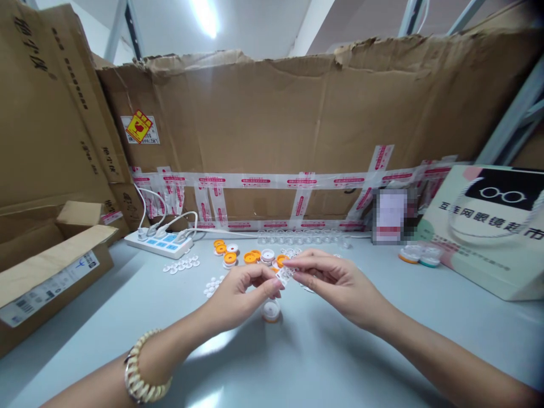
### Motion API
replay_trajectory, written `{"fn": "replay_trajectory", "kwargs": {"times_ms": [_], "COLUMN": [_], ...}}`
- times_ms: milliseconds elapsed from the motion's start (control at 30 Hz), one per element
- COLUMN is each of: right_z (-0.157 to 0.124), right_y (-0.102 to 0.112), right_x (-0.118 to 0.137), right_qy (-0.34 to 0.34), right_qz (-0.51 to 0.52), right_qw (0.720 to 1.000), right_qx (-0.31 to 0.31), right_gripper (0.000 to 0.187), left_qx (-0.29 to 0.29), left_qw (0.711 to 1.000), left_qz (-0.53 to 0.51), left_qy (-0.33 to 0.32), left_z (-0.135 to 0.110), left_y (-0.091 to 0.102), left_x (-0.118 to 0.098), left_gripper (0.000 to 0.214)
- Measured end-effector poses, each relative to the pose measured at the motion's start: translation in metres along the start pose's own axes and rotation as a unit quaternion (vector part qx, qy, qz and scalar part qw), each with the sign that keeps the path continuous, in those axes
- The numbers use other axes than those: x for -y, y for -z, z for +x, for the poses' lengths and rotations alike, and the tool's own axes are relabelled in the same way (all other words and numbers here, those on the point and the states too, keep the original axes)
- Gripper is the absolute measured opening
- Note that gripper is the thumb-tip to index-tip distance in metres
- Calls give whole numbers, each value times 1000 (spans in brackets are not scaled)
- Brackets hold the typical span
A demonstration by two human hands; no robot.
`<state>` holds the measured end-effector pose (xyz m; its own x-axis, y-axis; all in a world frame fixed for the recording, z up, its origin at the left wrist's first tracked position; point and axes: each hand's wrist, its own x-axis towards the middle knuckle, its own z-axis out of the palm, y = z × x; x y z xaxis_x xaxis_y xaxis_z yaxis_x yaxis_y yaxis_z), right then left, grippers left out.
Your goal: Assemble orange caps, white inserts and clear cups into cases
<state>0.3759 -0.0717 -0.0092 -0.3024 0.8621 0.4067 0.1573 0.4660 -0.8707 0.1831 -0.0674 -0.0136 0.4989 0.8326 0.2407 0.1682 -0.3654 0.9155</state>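
Both hands meet above the grey table (297, 362), pinching one small white printed label (284, 275) between them. My left hand (240, 294), with a beaded bracelet on its wrist, grips the label's left end with thumb and forefinger. My right hand (331, 280) pinches its right end, fingers curled. Just below the hands a small round case with an orange base (271, 310) sits on the table.
Several orange and white round caps (249, 256) and small white discs (182, 264) lie behind the hands. A white power strip (159, 242) is at back left, an open carton (46, 277) at left, a printed paper bag (488, 232) at right, and a taped cardboard wall (297, 141) behind.
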Motion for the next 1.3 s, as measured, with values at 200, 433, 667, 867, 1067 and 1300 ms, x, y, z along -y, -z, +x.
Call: {"fn": "replay_trajectory", "kwargs": {"times_ms": [200,433,667,867,1067,1300], "right_z": [-1,-3,-7,-8,-9,-5], "right_y": [6,5,1,0,-3,-11], "right_x": [-2,-1,-1,4,5,-7], "right_qy": [55,113,178,178,17,-182], "right_qz": [-109,-140,-153,-143,-49,117], "right_qw": [992,983,972,972,996,974], "right_qx": [24,42,30,51,72,75], "right_gripper": [18,14,22,22,12,20], "left_qx": [20,53,69,78,88,96], "left_qw": [1000,998,996,993,982,956], "left_qz": [5,20,62,82,152,265], "left_qy": [17,18,-13,-38,-72,-87], "left_z": [1,-1,1,1,-2,-4], "left_y": [0,1,7,9,8,4], "left_x": [4,0,-7,-8,-11,-7], "left_gripper": [25,28,26,23,23,21]}}
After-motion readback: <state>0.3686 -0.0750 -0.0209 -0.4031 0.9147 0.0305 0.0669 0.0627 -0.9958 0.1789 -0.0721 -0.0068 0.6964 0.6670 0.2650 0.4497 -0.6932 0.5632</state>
